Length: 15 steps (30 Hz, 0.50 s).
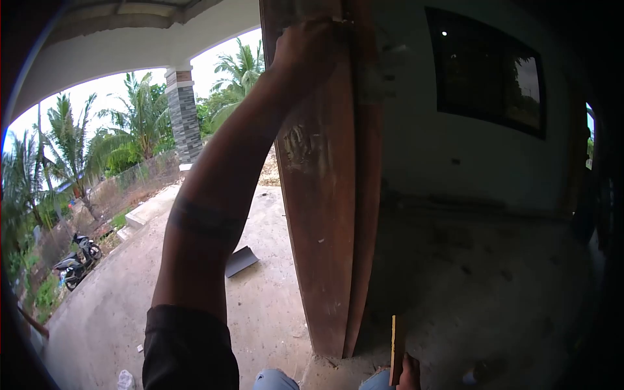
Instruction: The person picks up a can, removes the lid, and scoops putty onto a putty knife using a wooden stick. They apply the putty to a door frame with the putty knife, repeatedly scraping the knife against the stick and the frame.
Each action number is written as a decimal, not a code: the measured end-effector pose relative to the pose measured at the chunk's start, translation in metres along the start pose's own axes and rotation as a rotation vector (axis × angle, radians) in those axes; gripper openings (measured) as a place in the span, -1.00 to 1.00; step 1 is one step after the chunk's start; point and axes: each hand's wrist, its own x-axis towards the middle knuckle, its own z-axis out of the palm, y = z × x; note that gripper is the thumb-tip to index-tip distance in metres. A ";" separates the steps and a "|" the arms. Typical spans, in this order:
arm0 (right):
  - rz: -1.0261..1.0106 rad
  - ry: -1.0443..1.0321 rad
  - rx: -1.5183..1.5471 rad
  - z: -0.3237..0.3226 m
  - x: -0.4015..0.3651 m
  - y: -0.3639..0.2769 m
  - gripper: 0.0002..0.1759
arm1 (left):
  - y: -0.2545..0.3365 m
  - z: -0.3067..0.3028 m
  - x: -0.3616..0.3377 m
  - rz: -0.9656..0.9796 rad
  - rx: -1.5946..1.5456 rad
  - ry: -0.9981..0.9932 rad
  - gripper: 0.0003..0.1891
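My left hand [309, 47] is raised high against a brown wooden door frame [318, 214], its fingers curled. A small pale bit shows by the knuckles, but what the fingers hold, if anything, is hidden in shadow. Scuffs and pale smears mark the frame's face below the wrist. Low at the bottom edge, my right hand [409, 374] is closed around a thin wooden strip [394, 351], which stands upright with a light yellowish edge. The strip is apart from the foot of the frame.
A dark flat piece [242, 262] lies on the concrete floor [266, 318] left of the frame. To the right is a dim room with a window [487, 71]. Outside stand a stone-clad pillar [182, 114], palms and a motorcycle [77, 262].
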 end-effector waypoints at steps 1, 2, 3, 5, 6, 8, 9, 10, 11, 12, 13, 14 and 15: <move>0.011 -0.040 -0.020 -0.008 0.004 0.008 -0.59 | 0.027 0.000 -0.021 -0.147 -0.063 -0.078 -0.50; 0.028 -0.078 -0.043 -0.014 0.003 0.017 -0.59 | 0.041 0.019 -0.057 -0.052 -0.010 0.082 -0.54; -0.068 -0.006 -0.100 -0.014 0.006 0.026 -0.59 | 0.066 0.022 -0.091 -0.088 -0.078 0.046 -0.57; -0.280 0.131 -0.211 -0.011 0.010 0.031 -0.59 | 0.101 0.017 -0.144 -0.070 -0.057 -0.045 -0.50; -0.190 0.081 -0.142 -0.013 0.006 0.025 -0.59 | 0.100 0.006 -0.138 -0.047 -0.117 -0.159 -0.47; -0.021 -0.012 0.005 -0.013 0.002 0.011 -0.59 | 0.086 -0.022 -0.123 0.014 -0.240 -0.378 -0.41; -0.041 -0.082 -0.076 -0.020 0.005 0.015 -0.60 | 0.068 -0.032 -0.093 -0.024 -0.182 -0.328 -0.38; -0.018 -0.055 -0.053 -0.013 0.003 0.010 -0.61 | 0.037 -0.036 -0.049 -0.066 -0.127 -0.278 -0.34; 0.005 -0.027 -0.035 -0.005 -0.004 0.000 -0.62 | 0.004 -0.032 -0.011 -0.089 -0.126 -0.159 -0.32; 0.026 -0.002 -0.017 -0.001 -0.003 -0.005 -0.63 | -0.035 -0.024 0.026 -0.011 0.050 -0.175 -0.33; 0.069 0.039 0.008 -0.002 -0.001 0.001 -0.64 | -0.068 -0.019 0.060 -0.027 0.087 -0.103 -0.58; 0.117 0.078 0.034 -0.005 0.000 0.012 -0.65 | -0.082 -0.021 0.076 -0.028 0.112 -0.255 -0.52; 0.166 0.116 0.061 -0.005 0.003 0.020 -0.65 | -0.099 -0.014 0.088 -0.058 0.071 -0.272 -0.47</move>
